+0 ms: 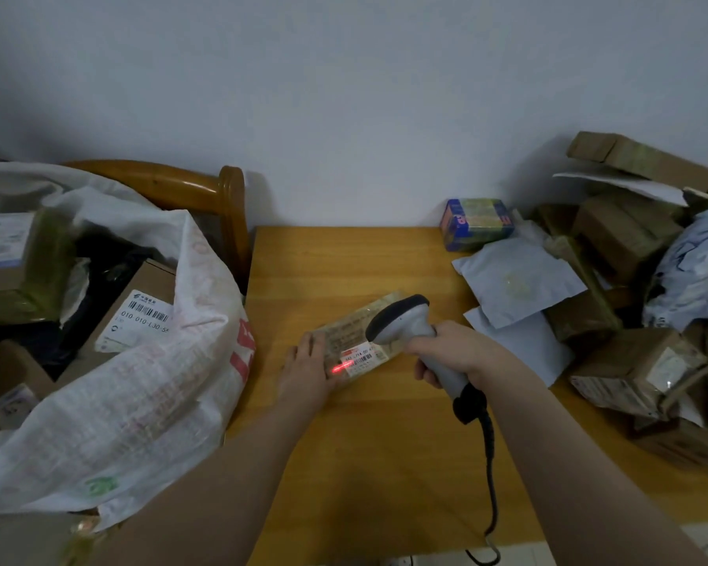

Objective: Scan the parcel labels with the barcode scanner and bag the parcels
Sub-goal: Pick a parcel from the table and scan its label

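While your parcel lies flat mid-desk, your left hand steadies its left end, fingers straight and pressing, gripping nothing. Your right hand has its fingers wrapped round the barcode scanner, its head just above the parcel, a red line glowing at the label. A white woven sack holding boxes gapes at left; a heap of parcels crowds the right.

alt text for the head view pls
A person's right hand aims a barcode scanner at a parcel on a wooden table, red beam at its label, left hand resting on it. A white sack of boxes sits left, more parcels piled right.
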